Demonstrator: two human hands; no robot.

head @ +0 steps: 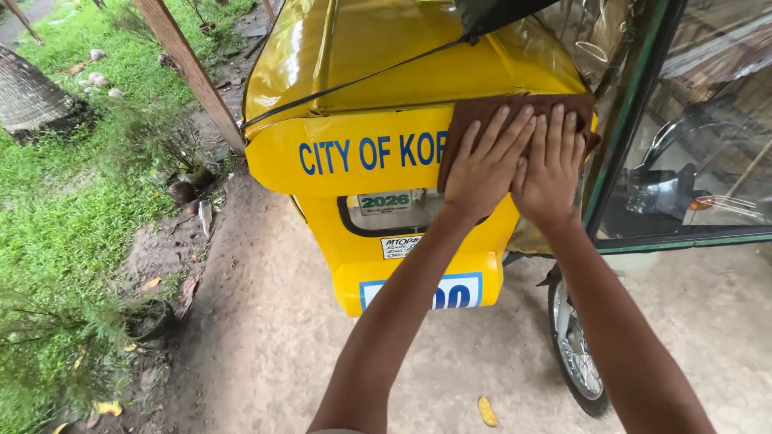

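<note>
In the head view, a brown cloth is seen spread flat against the upper rear panel of a yellow sidecar, at the panel's right end. Both hands are laid on the cloth side by side, palms down. The left hand is held open with fingers stretched and slightly fanned, pressed onto the cloth's lower left part; nothing is gripped. The right hand is likewise held flat and open, fingers together, touching the left hand along the thumb side. The cloth's top edge and right corner are left uncovered above and beside the fingertips. A spoked wheel is seen below the right forearm. Grass is noted at left, and a wooden post is set beside the sidecar.
</note>
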